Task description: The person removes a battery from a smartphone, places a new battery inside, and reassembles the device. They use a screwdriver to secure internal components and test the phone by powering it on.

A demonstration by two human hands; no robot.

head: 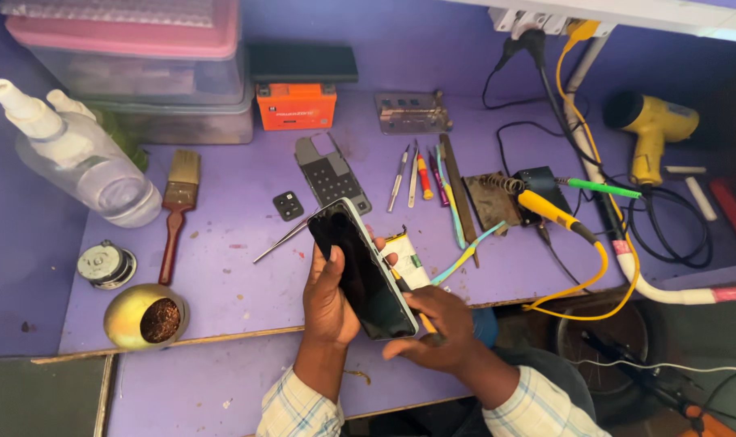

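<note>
1. A dark smartphone (362, 271) is clasped in the left hand (329, 301), above the near edge of the purple surface (230, 243).
2. Its long axis runs from far-left to near-right.
3. The right hand (437, 328) is closed at the phone's near-right end, apparently pinching a thin yellow-handled tool (427, 324).

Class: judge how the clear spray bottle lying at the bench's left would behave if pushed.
The spray bottle lies on its side and looks rounded, so it would probably roll. It appears nearly empty, so likely light. The nozzle end may make it swing round rather than roll straight.
</note>
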